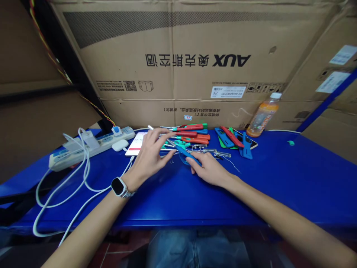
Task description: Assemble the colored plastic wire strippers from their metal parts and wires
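My right hand rests on the blue table and grips a blue-handled tool that points up and left. My left hand, with a watch on the wrist, hovers just left of it, fingers spread, and its fingertips touch the tool's thin metal end. Right behind both hands lies a pile of red, green and blue handled tools with metal parts.
A white power strip with plugs and white cables lies at the left, a phone and a white earbud case beside it. More blue, red and green tools and an orange drink bottle stand right. Cardboard boxes wall the back.
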A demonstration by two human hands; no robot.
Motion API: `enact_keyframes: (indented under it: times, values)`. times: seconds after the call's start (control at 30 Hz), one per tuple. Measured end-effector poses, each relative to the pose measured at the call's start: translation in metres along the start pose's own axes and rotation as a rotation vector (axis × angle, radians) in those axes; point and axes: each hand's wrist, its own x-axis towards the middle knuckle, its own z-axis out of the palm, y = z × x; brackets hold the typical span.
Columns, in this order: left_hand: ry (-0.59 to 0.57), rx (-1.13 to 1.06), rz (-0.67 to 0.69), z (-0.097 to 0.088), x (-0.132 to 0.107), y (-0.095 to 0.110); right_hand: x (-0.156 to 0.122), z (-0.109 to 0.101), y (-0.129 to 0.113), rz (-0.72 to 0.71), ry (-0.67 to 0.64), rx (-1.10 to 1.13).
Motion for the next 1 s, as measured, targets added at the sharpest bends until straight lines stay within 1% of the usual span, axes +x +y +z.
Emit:
enact_keyframes:
  times: [0.03,0.07,0.1,0.13,0.17,0.2,0.23,0.3,0.37,0.4,0.43,0.5,0.57,0.6,0.63,0.7,0.77,0.87,1.0]
  values:
    - [0.085,-0.031,-0.085,0.001,0.002,0.003,0.001,0.003,0.000,0.036,0.003,0.126]
    - [0.117,-0.098,-0.179,0.002,0.004,0.005,0.003,0.006,0.000,0.070,0.004,0.241]
    - [0.096,-0.203,-0.277,0.005,0.007,0.007,0.004,0.009,-0.001,0.099,0.006,0.338]
    - [0.030,-0.336,-0.372,0.008,0.009,0.008,0.005,0.013,-0.002,0.121,0.009,0.414]
    - [-0.085,-0.493,-0.452,0.013,0.012,0.009,0.006,0.016,-0.003,0.135,0.011,0.469]
    - [-0.174,-0.647,-0.519,0.018,0.013,0.008,0.006,0.019,-0.005,0.140,0.009,0.504]
    - [-0.213,-0.776,-0.579,0.023,0.015,0.008,0.007,0.021,-0.007,0.138,0.002,0.522]
    - [-0.216,-0.993,-0.684,0.032,0.015,0.005,0.008,0.024,-0.009,0.125,-0.022,0.514]
    - [-0.208,-1.133,-0.754,0.033,0.012,0.000,0.013,0.023,-0.008,0.088,-0.027,0.437]
    - [-0.219,-1.168,-0.776,0.031,0.010,-0.002,0.017,0.021,-0.006,0.067,-0.018,0.385]
    - [-0.239,-1.175,-0.791,0.027,0.008,-0.005,0.023,0.019,-0.004,0.038,0.000,0.319]
    - [-0.273,-1.120,-0.816,0.017,0.005,-0.012,0.042,0.014,0.002,0.022,0.034,0.208]
    - [-0.301,-1.052,-0.849,0.006,0.003,-0.017,0.065,0.010,0.006,0.023,0.077,0.004]
    - [-0.315,-1.024,-0.865,0.002,0.002,-0.019,0.078,0.009,0.007,0.046,0.098,-0.090]
    - [-0.328,-1.001,-0.878,-0.002,0.002,-0.021,0.090,0.008,0.006,0.060,0.096,-0.171]
    - [-0.335,-0.955,-0.885,-0.005,0.002,-0.023,0.112,0.011,0.004,0.075,0.045,-0.302]
    - [-0.308,-0.900,-0.885,-0.005,0.002,-0.025,0.128,0.017,-0.001,0.054,0.006,-0.318]
    - [-0.254,-0.832,-0.902,-0.003,0.002,-0.030,0.144,0.028,-0.006,0.057,-0.020,-0.330]
    - [-0.273,-0.729,-0.886,-0.001,0.000,-0.037,0.154,0.036,-0.006,0.079,-0.032,-0.308]
